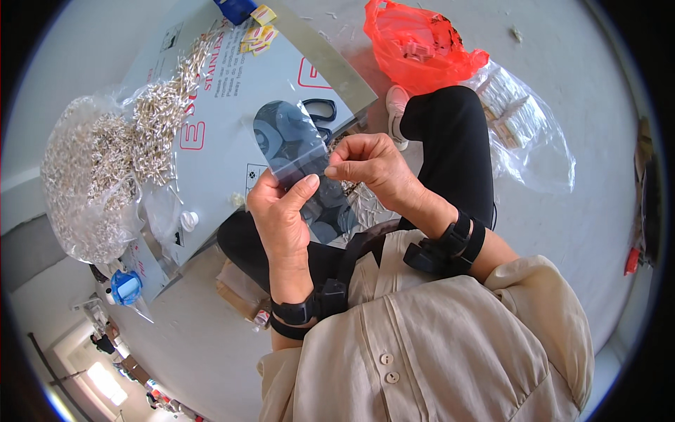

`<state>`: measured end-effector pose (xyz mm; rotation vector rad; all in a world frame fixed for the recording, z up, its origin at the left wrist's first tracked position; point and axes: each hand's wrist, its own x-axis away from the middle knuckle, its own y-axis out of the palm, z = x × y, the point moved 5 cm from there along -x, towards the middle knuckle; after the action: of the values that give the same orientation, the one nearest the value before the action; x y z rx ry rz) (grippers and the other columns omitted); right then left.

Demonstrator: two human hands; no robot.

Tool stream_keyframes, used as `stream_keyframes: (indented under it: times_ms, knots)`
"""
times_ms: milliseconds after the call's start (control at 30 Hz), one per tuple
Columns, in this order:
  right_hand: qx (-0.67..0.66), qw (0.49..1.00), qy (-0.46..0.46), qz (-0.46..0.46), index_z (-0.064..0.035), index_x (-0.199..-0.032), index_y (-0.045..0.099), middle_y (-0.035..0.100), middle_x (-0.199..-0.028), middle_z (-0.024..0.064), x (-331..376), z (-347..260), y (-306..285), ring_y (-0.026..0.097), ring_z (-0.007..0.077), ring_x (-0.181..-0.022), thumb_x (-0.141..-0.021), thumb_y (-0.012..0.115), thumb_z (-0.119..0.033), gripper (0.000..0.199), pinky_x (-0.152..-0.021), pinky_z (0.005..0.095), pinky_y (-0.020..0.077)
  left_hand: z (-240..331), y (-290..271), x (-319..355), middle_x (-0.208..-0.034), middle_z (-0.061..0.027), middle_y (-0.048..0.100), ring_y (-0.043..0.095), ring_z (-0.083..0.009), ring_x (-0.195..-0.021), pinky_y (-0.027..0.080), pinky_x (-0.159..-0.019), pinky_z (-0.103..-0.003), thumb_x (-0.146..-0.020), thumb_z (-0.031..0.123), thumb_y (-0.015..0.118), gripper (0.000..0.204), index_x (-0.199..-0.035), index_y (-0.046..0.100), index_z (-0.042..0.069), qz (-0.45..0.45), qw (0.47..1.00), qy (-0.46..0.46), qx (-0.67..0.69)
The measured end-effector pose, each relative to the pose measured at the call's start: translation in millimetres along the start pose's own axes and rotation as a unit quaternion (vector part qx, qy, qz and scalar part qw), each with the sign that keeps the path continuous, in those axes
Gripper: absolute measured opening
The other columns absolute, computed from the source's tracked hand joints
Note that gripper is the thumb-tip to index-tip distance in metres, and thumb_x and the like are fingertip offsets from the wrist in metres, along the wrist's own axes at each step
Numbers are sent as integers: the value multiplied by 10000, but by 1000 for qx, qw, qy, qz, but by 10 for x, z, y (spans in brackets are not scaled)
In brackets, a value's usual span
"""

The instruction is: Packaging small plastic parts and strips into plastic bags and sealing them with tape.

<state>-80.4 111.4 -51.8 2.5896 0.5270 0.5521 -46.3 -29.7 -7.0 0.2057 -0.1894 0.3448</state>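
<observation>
A dark blue-grey translucent plastic pouch with a rounded end and a pattern of large circles is held up in front of me. A pale strip crosses its middle. My left hand pinches it at that strip, thumb on top. At the strip's other end, the closed thumb and forefinger of my right hand grip the pouch's edge. Just beyond the pouch lie scissors with dark blue handles, partly hidden behind it. White cotton swabs show below my right hand, between my legs.
A sheet-covered table carries heaped cotton swabs spilling from a clear bag. Yellow packets and a blue container are at its far end. A red bag and white packs in clear plastic lie right.
</observation>
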Motion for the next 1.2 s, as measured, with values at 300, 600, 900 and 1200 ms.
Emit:
stream_keyframes:
  times_ms: [300,600,900,1200]
  knots:
    - [93,995,-38,27,17,-818,653,612,-715,-2,-1,-71,0,524,53,-656,-763,694,-47,94,-610,201,422,-32,-3,-1,-779,-30,648,562,-74,-677,461,-683,-214,-706,-40,672,145,-850,661,-36,-13,999,-12,-39]
    - [51,997,-41,42,5,-784,645,591,-677,-9,4,-69,-2,503,46,-623,-789,666,-70,78,-578,197,400,-66,-12,4,-799,-23,631,550,-87,-699,447,-709,-219,-728,-6,692,150,-868,641,-22,-10,999,-16,-36]
    - [-27,999,-21,38,-41,-735,584,558,-666,-26,-34,42,-22,489,46,-597,-757,713,-57,132,-554,196,389,-83,-53,-25,-662,34,549,440,-37,-587,368,-566,-185,-742,-3,706,155,-665,571,-13,15,999,43,-29]
    - [-77,994,-56,50,-35,-730,582,579,-698,-19,-29,-6,-97,535,52,-635,-757,705,-25,127,-584,196,425,-146,-104,-49,-697,23,523,404,-60,-596,332,-564,-204,-867,127,616,177,-804,611,-38,-9,998,8,62]
